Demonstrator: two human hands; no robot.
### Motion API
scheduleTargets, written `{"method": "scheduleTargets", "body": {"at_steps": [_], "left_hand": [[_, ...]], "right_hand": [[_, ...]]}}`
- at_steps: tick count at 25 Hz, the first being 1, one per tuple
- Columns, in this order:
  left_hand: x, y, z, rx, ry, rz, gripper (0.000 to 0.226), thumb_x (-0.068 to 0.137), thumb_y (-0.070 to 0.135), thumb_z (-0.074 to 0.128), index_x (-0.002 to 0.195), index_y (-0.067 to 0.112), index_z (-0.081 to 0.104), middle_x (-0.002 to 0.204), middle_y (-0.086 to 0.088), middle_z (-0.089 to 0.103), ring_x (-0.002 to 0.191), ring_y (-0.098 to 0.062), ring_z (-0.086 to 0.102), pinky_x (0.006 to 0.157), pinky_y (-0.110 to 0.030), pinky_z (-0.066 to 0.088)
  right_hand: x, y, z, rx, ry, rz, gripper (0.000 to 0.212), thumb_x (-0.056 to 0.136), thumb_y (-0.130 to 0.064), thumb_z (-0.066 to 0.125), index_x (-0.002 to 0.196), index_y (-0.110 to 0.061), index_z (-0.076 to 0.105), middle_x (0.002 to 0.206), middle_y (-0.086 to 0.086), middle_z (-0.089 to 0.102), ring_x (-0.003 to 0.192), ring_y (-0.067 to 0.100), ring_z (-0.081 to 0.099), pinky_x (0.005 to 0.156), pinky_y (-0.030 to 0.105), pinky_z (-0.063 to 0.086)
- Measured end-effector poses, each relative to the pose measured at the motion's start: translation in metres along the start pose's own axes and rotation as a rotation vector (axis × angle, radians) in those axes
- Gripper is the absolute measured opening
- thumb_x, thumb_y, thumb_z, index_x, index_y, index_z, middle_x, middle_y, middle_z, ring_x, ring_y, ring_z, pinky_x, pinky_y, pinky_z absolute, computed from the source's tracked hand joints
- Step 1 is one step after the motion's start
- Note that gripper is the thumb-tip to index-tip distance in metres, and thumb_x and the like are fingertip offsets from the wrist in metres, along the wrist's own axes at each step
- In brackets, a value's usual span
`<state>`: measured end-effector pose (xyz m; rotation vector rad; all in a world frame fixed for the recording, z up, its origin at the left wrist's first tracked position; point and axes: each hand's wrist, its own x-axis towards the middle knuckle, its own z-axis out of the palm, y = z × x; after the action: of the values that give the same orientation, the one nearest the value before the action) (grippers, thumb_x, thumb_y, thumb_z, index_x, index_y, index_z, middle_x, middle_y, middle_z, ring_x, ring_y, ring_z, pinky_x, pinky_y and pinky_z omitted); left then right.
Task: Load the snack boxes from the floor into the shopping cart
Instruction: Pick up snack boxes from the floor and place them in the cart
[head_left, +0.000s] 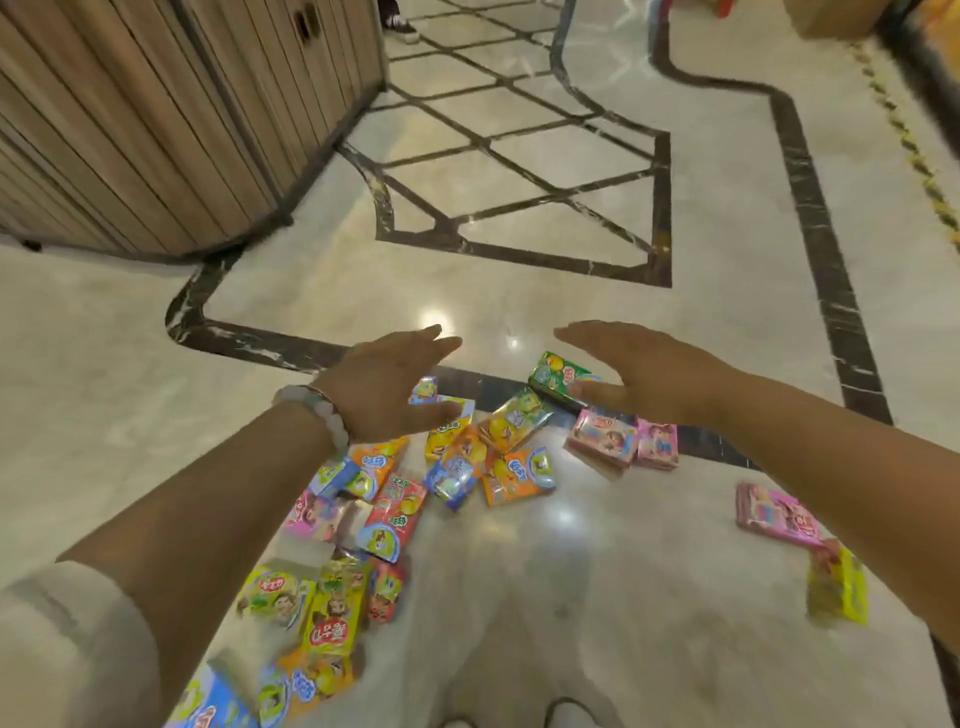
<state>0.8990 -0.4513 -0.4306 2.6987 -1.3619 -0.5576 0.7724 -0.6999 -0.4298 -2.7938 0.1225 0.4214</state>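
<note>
Several colourful snack boxes lie scattered on the marble floor below me. An orange box (517, 475) and a yellow box (514, 418) sit in the middle of the pile, a green box (556, 376) at its far edge, and pink boxes (602, 436) to the right. My left hand (387, 387) hovers over the pile's left side with straight fingers and holds nothing. My right hand (639, 371) hovers over the green box with fingers extended, also holding nothing. No shopping cart is in view.
A curved wood-slatted counter (156, 119) stands at the far left. Another pink box (774, 514) and a yellow box (836, 587) lie apart at the right. The marble floor (519, 171) with dark inlay lines stretches ahead. My shoes (566, 714) show at the bottom.
</note>
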Motion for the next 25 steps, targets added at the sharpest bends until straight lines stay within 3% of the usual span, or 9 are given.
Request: {"method": "scheduleTargets", "body": {"at_steps": [6,8,11,14,16,18,20,22,25], "left_hand": [[0.114,-0.075,0.221,-0.101,-0.027,-0.099,0.111,0.049,0.079,0.017,0.148,0.028,0.013,0.157,0.002,0.014,0.143,-0.017,0.016,0.112,-0.029,0.014],[0.137,-0.097,0.282,-0.145,-0.048,-0.163,0.099,0.067,0.077,0.032,0.149,0.026,0.011,0.157,0.001,0.015,0.143,-0.018,0.016,0.112,-0.029,0.016],[0.16,-0.119,0.356,-0.242,-0.062,-0.259,0.079,0.089,0.054,0.047,0.149,0.019,0.011,0.157,-0.004,0.016,0.143,-0.021,0.017,0.114,-0.03,0.015],[0.174,-0.119,0.397,-0.349,-0.042,-0.337,0.073,0.092,0.043,0.051,0.148,0.016,0.014,0.155,-0.006,0.021,0.141,-0.022,0.022,0.112,-0.027,0.011],[0.181,-0.114,0.413,-0.429,-0.022,-0.376,0.076,0.089,0.037,0.058,0.148,0.013,0.017,0.152,-0.008,0.028,0.137,-0.024,0.029,0.105,-0.023,0.017],[0.187,-0.116,0.424,-0.455,0.037,-0.413,0.087,0.08,0.045,0.067,0.147,0.015,0.021,0.147,-0.009,0.037,0.132,-0.029,0.038,0.107,-0.035,0.031],[0.192,-0.117,0.43,-0.366,0.077,-0.432,0.093,0.072,0.052,0.07,0.146,0.019,0.023,0.138,-0.008,0.048,0.123,-0.033,0.046,0.099,-0.044,0.041],[0.193,-0.115,0.43,-0.304,0.076,-0.478,0.094,0.067,0.055,0.072,0.143,0.024,0.027,0.127,-0.007,0.057,0.115,-0.033,0.052,0.093,-0.044,0.044],[0.192,-0.112,0.429,-0.326,0.09,-0.486,0.088,0.047,0.067,0.065,0.123,0.024,0.051,0.115,-0.004,0.062,0.109,-0.03,0.054,0.091,-0.044,0.045]], "right_hand": [[0.14,0.094,0.216,0.012,0.021,-0.106,0.066,0.091,-0.054,0.049,0.148,-0.029,0.027,0.153,-0.005,0.031,0.14,0.018,0.029,0.111,0.029,0.024],[0.168,0.114,0.277,0.05,0.007,-0.092,0.067,0.09,-0.048,0.054,0.147,-0.024,0.03,0.152,-0.002,0.033,0.14,0.02,0.031,0.112,0.03,0.026],[0.195,0.129,0.348,-0.017,-0.054,-0.018,0.069,0.09,-0.046,0.055,0.148,-0.021,0.027,0.154,0.001,0.03,0.14,0.02,0.03,0.111,0.029,0.026],[0.212,0.129,0.388,-0.068,-0.112,0.039,0.069,0.089,-0.046,0.057,0.146,-0.018,0.03,0.151,0.006,0.035,0.135,0.023,0.036,0.105,0.03,0.033],[0.219,0.128,0.406,-0.112,-0.124,0.05,0.068,0.086,-0.047,0.061,0.142,-0.017,0.036,0.144,0.008,0.042,0.129,0.026,0.042,0.101,0.033,0.037],[0.225,0.128,0.419,-0.154,-0.122,0.058,0.072,0.08,-0.05,0.066,0.139,-0.018,0.039,0.14,0.007,0.046,0.125,0.027,0.045,0.099,0.033,0.038],[0.227,0.128,0.428,-0.156,-0.111,0.059,0.075,0.076,-0.051,0.069,0.136,-0.019,0.04,0.136,0.006,0.05,0.121,0.027,0.048,0.096,0.033,0.039],[0.225,0.128,0.432,-0.147,-0.092,0.072,0.075,0.075,-0.052,0.07,0.134,-0.016,0.04,0.132,0.007,0.051,0.117,0.027,0.049,0.093,0.033,0.038],[0.216,0.131,0.435,-0.163,-0.146,0.159,0.081,0.073,-0.057,0.07,0.133,-0.013,0.039,0.126,0.012,0.05,0.112,0.029,0.05,0.089,0.033,0.039]]}}
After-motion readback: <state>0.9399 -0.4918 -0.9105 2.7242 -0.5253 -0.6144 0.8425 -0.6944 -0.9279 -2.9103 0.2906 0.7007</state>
